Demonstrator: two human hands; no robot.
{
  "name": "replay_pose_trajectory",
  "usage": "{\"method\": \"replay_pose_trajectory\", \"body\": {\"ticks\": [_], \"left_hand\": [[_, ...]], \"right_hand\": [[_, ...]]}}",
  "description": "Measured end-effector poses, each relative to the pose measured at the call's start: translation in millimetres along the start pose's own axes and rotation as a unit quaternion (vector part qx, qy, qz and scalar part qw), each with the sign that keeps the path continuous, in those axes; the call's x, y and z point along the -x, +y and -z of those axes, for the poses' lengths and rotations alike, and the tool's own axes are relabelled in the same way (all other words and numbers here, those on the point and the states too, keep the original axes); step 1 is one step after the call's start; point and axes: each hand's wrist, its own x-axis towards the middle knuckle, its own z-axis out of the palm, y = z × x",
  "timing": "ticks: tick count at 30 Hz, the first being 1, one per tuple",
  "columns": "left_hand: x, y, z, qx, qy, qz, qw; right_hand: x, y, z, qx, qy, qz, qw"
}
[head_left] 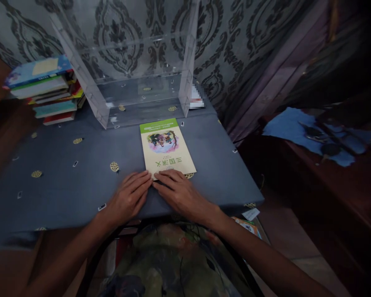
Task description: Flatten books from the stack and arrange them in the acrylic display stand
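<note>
Nearest, we see our patterned clothing [179, 260] below the table's edge, then our two hands close together above it. Our left hand [131, 194] lies with fingers straight and side by side, tips at the book's near left corner; our right hand [179, 193] rests its lightly bent fingers over the near edge of the cover. Neither is curled around anything that we can make out. The book [164, 142] lies flat on the dark tablecloth [89, 181], its title upside down to us. Just beyond it stands a clear rack [189, 62]; farther left we have a stack of books [54, 93], and behind, patterned wallpaper [117, 35].
</note>
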Motion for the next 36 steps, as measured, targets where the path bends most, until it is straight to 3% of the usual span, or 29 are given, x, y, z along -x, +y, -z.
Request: {"method": "replay_pose_trajectory", "body": {"ticks": [9,26,31,36], "left_hand": [[1,3,-0.7,-0.054,-0.008,-0.018,0.998],[-4,3,3.3,-0.086,-0.017,-0.051,0.995],[-22,3,1.7,-0.092,-0.073,-0.087,0.989],[-60,12,-18.4,-0.078,-0.134,-0.126,0.980]], "right_hand": [[23,0,-5,-0.013,0.034,-0.032,0.999],[62,21,12,-0.047,0.115,-0.124,0.984],[62,17,11,-0.077,0.181,-0.189,0.962],[63,14,14,-0.120,0.226,-0.280,0.925]]}}
